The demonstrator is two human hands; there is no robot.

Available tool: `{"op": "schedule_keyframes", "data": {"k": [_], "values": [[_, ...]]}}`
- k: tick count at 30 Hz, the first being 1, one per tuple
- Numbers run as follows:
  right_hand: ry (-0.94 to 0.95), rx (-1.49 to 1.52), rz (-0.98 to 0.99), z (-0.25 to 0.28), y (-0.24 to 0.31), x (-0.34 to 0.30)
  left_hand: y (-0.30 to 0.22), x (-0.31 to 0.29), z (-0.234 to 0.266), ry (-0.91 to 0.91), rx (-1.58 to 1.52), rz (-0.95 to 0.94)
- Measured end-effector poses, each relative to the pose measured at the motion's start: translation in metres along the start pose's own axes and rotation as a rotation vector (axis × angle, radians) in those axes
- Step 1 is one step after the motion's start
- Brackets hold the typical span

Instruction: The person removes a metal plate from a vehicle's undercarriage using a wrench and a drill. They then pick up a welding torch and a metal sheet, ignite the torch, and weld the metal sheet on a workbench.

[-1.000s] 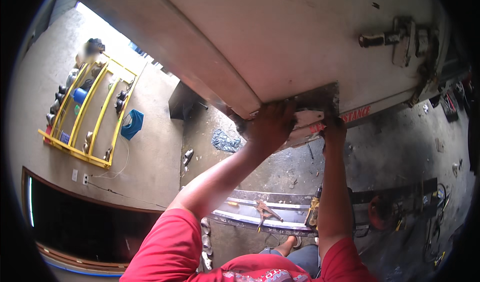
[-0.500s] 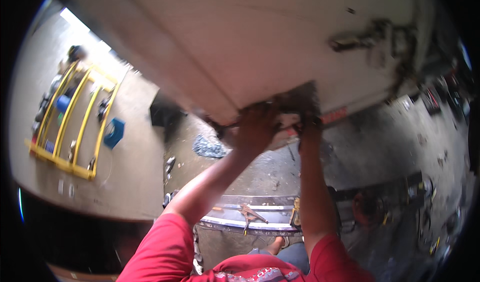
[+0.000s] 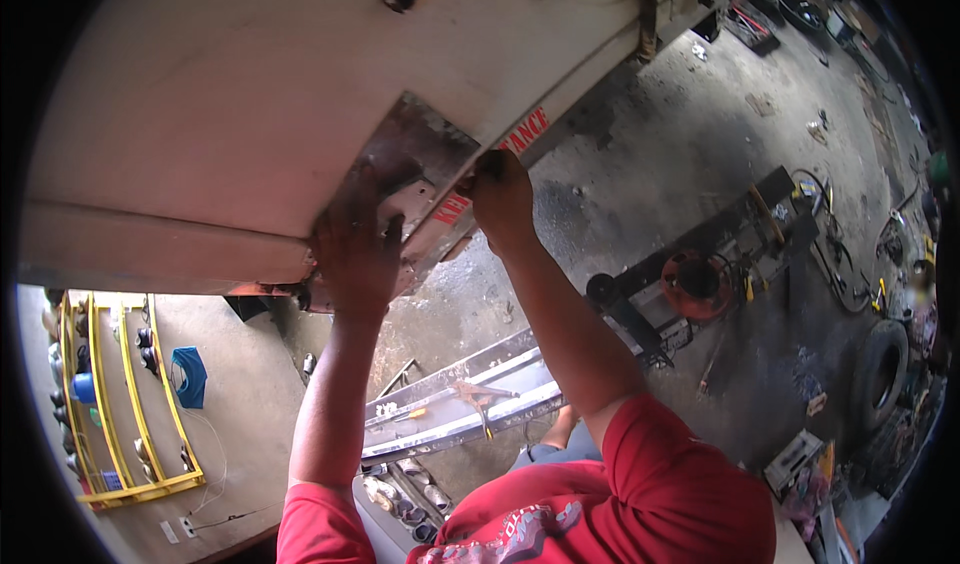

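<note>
A large white metal panel [image 3: 250,94] hangs overhead, with red lettering along its lower edge. Set against it near that edge is a bare grey sheet-metal plate [image 3: 425,129], partly covered by my hands. My left hand [image 3: 355,249] lies against the plate's lower part, fingers stretched upward and thumb apart, next to a pale bracket-like piece [image 3: 408,202] with small holes. At the plate's right corner, my right hand [image 3: 503,199] is closed, its fingertips curled at the panel's edge. What those fingers hold, if anything, is hidden.
Below me a long metal beam [image 3: 480,404] carries a rusty tool [image 3: 485,394]. To the right lie an orange-red reel [image 3: 695,286], a tyre [image 3: 880,376] and cables. A yellow rack [image 3: 140,404] and a blue item [image 3: 188,377] are at left.
My view has swung, so the panel now fills the upper left. Both hands remain at the plate; my right hand has come to the panel's edge by the plate's corner.
</note>
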State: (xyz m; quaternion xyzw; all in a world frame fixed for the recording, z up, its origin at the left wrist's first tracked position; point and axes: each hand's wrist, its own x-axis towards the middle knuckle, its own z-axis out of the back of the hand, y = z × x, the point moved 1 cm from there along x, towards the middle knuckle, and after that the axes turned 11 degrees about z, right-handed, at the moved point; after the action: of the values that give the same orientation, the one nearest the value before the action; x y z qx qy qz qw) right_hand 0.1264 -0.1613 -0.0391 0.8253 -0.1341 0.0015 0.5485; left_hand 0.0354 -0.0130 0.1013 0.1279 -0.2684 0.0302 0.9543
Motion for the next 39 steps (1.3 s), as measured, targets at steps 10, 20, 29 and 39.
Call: {"op": "schedule_keyframes", "data": {"k": [10, 20, 29, 39], "values": [[-0.006, 0.551, -0.179, 0.003, 0.081, 0.012, -0.002, -0.004, -0.002, -0.028, 0.091, -0.005], [-0.034, -0.05, 0.485, -0.03, 0.09, 0.041, -0.011, -0.01, -0.013, 0.018, 0.286, 0.087], [-0.074, -0.172, 0.719, -0.039, 0.084, 0.045, 0.0, -0.009, -0.021, -0.11, 0.262, -0.062], [-0.257, -0.166, 0.766, -0.045, 0.078, 0.042, -0.002, -0.012, -0.018, 0.052, 0.373, 0.213]]}}
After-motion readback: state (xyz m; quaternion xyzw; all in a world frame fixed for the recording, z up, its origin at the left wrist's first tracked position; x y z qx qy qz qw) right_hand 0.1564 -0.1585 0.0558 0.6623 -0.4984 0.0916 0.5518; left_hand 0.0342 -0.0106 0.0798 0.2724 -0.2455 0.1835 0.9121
